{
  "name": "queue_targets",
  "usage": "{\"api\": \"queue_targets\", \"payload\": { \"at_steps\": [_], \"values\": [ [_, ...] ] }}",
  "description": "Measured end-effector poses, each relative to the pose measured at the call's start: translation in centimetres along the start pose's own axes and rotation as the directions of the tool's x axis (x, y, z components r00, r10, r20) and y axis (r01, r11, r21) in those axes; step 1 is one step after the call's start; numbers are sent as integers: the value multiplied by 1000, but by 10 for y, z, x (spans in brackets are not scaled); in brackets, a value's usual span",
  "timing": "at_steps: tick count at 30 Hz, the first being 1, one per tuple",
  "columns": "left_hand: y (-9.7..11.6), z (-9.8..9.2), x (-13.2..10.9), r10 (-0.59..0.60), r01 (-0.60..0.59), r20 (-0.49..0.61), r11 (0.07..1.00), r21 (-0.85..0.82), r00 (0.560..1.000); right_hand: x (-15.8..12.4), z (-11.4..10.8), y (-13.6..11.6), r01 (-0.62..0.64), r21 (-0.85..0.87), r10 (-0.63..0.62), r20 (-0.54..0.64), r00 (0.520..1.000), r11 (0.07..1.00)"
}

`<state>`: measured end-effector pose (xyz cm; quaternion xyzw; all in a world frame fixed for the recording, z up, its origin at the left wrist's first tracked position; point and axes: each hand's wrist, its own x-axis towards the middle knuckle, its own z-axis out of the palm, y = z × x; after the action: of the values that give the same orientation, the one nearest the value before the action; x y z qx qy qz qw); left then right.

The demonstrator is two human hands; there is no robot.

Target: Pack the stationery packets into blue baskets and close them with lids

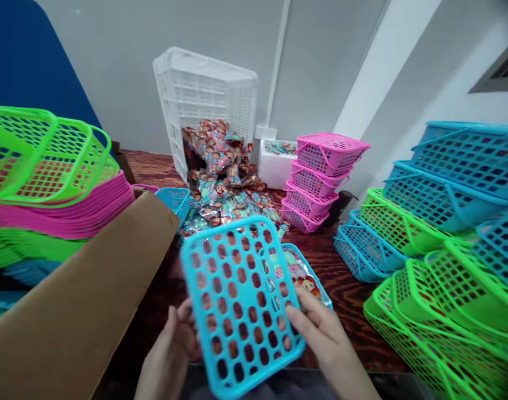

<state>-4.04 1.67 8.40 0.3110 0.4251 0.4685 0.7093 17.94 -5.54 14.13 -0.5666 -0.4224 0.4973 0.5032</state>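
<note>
Blue lid (248, 294), tilted above the near edge of the desk (349, 316), apart from any basket. Right hand (320, 322) clamped on the lid's right edge, thumb over the top, fingers mostly hidden beneath. Left hand (170, 344) beside the lid's left edge, thumb and fingers apart, no grip showing; cannot tell whether touching behind the rim. Just beyond the lid's right side, partly covered by it in this view, an open blue basket (325, 300) with printed packets (306, 278) inside. By that look, filled at least in part but not yet closed. Possibly done already: a stack of pink baskets (310, 200) farther beyond the lid and to its right, and piled blue and green baskets (458, 161) well to the right of the lid; cannot tell how full. Apparently plenty left: loose packets (233, 205) heaped beyond the lid, some inside a tipped white crate (204, 69). Also beyond the lid, a white foam box (279, 166) with small colourful goods on top. Left of the lid, a cardboard box (95, 278), with pink stacked pieces (70, 208) and green baskets (41, 150) farther left. In the way: cardboard crowding the lid's left side, and the lid itself, hiding part of the open basket.
</note>
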Motion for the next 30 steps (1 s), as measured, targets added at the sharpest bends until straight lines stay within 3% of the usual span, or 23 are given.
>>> {"api": "queue_targets", "payload": {
  "at_steps": [3, 6, 9, 12, 15, 19, 22, 26, 30],
  "values": [
    [-5, 30, 25, 29, -28, 143, 1000, -14, 989, -3, -38, 40, -67, 77, 78, -148, 986, 995],
    [-25, 70, 50, 143, -153, 87, 982, 114, 986, -1, -66, 59, -31, -8, 29, -186, 982, 999],
    [-49, 98, 71, 215, -231, 95, 950, 209, 972, 8, -91, 54, -62, -274, -22, -292, 956, 960],
    [-67, 108, 88, 259, -288, 127, 891, 352, 957, 28, -113, 38, -93, -605, -130, -314, 940, 791],
    [-74, 108, 99, 283, -340, 189, 771, 538, 940, 54, -127, 26, -137, -767, -108, -260, 960, 627],
    [-70, 110, 102, 277, -359, 242, 537, 763, 930, 89, -129, 29, -164, -875, -107, -237, 966, 455],
    [-63, 117, 101, 268, -331, 248, 335, 882, 931, 105, -123, 40, -89, -913, -174, -171, 970, 399],
    [-54, 125, 102, 216, -221, 199, 81, 972, 956, 115, -119, 54, -78, -938, -213, -157, 964, 338],
    [-48, 127, 102, 168, -225, 225, -20, 974, 960, 115, -119, 61, -16, -936, -235, -105, 966, 351]
  ]
}}
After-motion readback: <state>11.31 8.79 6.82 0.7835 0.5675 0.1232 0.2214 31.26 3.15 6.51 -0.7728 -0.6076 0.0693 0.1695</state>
